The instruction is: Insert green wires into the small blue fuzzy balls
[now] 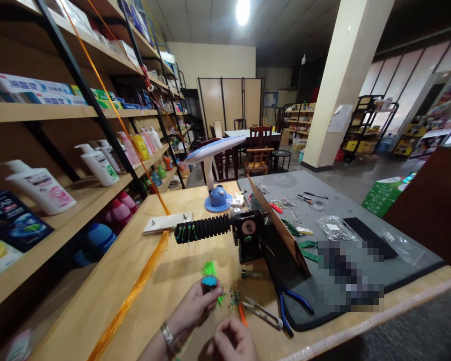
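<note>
1. The left hand (pixel 195 304) grips a round turquoise piece (pixel 209 282) between thumb and fingertips, its ridged face up, just above the desk (pixel 195 253).

2. The right hand (pixel 234 342) is nearer the body, to the right of the left hand, with its fingers curled in and the thumb against them; I cannot tell whether something fine is pinched there.

3. Bright green fibres (pixel 209 268) fan out just beyond the left hand's fingertips, and more green shows below its thumb. Whether the fibres are held or lie on the desk is unclear.

4. Between the 2 hands and slightly beyond the right, small beaded bits (pixel 233 297) lie scattered, with an orange-handled tool (pixel 242 315) beside them. Scissors-like snips (pixel 263 313) lie to the right of both hands, with blue pliers (pixel 293 307) farther right.

5. Well beyond the left hand, a ridged black roller (pixel 203 228) carries green and turquoise strands near its left end.

6. For good handling, I would pinch the turquoise piece by its rim — lightly, so the ridges are not crushed — and steady the left wrist on the desk. Bringing the right fingertips in from the side should leave the ridged face in sight, and the sleeveless approach clears the loose beaded bits.
</note>
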`<action>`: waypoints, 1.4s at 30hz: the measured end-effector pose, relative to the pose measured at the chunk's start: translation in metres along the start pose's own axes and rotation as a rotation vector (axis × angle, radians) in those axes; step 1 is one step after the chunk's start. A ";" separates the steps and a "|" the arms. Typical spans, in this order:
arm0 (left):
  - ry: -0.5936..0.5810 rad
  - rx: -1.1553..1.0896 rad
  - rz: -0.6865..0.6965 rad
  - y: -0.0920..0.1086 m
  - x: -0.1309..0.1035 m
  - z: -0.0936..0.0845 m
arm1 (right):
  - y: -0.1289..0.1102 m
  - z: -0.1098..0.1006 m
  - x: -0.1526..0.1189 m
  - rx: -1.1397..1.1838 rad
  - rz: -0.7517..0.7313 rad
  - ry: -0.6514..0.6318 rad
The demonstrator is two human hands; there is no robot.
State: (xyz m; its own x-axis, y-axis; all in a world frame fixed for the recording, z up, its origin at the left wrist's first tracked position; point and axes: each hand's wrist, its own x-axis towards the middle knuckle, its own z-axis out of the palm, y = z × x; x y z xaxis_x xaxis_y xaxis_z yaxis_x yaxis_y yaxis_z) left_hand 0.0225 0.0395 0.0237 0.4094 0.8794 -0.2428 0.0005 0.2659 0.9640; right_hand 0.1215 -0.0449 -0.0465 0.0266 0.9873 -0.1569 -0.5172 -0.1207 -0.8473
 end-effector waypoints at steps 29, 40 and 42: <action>0.185 -0.587 -0.161 -0.022 -0.038 0.009 | -0.017 0.009 0.018 0.114 0.030 -0.111; 0.188 -0.561 -0.144 -0.020 -0.039 0.010 | -0.022 0.010 0.017 0.139 0.042 -0.125; 0.184 -0.553 -0.144 -0.020 -0.039 0.011 | -0.024 0.009 0.017 0.121 0.047 -0.131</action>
State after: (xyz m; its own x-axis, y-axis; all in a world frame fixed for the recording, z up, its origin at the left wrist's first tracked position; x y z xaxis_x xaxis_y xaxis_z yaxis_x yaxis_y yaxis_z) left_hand 0.0162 -0.0046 0.0150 0.2759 0.8600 -0.4293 -0.4510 0.5102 0.7323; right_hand 0.1263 -0.0247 -0.0245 -0.1071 0.9869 -0.1207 -0.6145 -0.1611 -0.7722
